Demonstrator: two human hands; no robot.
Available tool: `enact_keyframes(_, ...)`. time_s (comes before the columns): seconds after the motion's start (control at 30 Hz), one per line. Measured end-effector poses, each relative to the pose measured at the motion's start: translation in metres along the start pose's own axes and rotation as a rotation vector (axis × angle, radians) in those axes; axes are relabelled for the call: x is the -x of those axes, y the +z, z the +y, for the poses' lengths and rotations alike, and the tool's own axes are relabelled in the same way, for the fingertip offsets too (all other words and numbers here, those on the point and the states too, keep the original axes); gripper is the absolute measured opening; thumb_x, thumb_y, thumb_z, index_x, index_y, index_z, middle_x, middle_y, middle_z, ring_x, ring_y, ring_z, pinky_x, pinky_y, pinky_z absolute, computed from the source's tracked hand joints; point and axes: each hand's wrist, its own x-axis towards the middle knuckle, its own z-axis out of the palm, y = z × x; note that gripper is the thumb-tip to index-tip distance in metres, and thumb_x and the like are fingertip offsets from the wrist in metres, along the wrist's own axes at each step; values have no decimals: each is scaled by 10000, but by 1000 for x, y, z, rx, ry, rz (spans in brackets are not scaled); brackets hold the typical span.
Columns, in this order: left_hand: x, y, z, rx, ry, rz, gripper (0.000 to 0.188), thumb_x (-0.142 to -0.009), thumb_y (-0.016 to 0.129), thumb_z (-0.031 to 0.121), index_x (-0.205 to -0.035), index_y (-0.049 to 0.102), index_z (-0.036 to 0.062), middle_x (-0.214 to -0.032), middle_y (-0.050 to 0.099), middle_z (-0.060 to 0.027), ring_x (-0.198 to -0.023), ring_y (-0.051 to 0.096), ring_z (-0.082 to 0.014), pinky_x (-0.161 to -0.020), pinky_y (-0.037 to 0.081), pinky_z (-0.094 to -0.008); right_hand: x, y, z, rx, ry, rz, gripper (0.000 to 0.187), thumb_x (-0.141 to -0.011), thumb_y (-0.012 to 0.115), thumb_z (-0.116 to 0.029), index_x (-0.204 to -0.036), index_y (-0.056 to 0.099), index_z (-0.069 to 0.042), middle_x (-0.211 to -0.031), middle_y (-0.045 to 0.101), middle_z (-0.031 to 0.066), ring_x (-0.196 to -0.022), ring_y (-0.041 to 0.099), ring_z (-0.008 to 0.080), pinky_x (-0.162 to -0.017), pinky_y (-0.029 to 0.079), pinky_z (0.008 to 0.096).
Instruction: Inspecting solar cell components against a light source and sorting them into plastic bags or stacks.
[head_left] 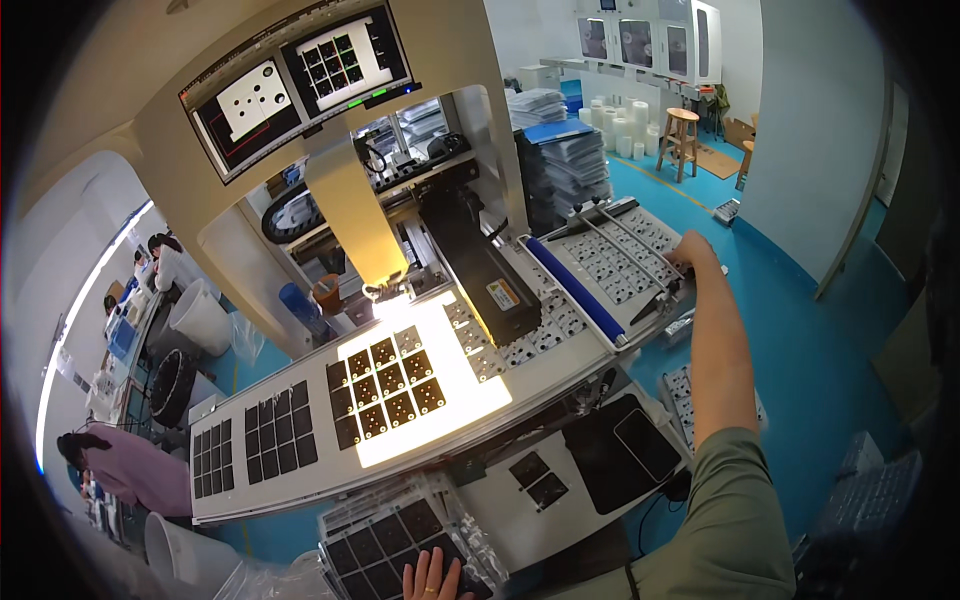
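My left hand [432, 577] lies with fingers spread on the top sheet of black squares [392, 540], part of a stack at the lower edge. My right arm reaches out to the far right end of the machine bed. There my right hand [692, 250] is closed at the end of a metal rod [640, 243], over a white sheet with dark spots [610, 262]; what its fingers hold is hidden. Left of that sheet runs a blue roller [575, 292]. A brightly lit sheet of black squares [390, 385] lies on the bed under the machine's yellow-lit head [350, 215].
Two more black grids [279, 430] lie on the bed's left. Below the bed, a side table [510, 520] holds a phone [646, 445] on a black mat. A monitor [300, 85] hangs above. Other people [135, 470] work at left. A stool [680, 140] stands behind.
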Motion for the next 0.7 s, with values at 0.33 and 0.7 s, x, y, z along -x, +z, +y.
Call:
enact_keyframes(0.33,-2,-25,18,66,-17,-33,945,-846,779,481,-1571,421,-8,-1683,309,-254,-1576,244,-441,-1277,175,-604,73,-112,45,-488,-248,906,238,-1023,660,-287,-1041,767,-75,-949,766,140,-854,725,355,-746,570,486)
enact_keyframes(0.7,-1,-26,27,-3,29,-86,952,-883,728,482,-1607,364,-18,-1691,295,-269,-1580,234,-446,-1281,128,-624,228,-136,128,-78,-298,824,250,-998,634,-246,-1054,780,-51,-911,766,159,-858,736,349,-759,571,461)
